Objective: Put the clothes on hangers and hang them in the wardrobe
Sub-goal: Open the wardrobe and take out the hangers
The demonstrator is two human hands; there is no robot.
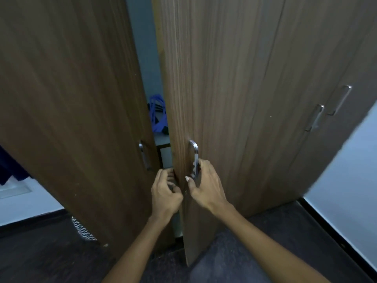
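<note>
Two brown wooden wardrobe doors stand partly ajar in front of me. My right hand point(204, 184) grips the lower part of the metal handle point(194, 158) on the right door point(214, 88). My left hand point(166, 193) curls its fingers round the inner edge of that same door, just below handle height. The left door point(71, 99) swings out toward me, its own handle point(144, 157) untouched. Through the narrow gap I see blue hangers point(158, 115) lying on a shelf inside. No clothes are visible in the gap.
Further wardrobe doors with two metal handles point(328, 108) continue to the right. A pale wall point(346, 170) with a dark skirting runs along the right. Dark floor lies below. A dark blue cloth point(10, 170) hangs at the far left, and a patterned item point(82, 229) sits behind the left door.
</note>
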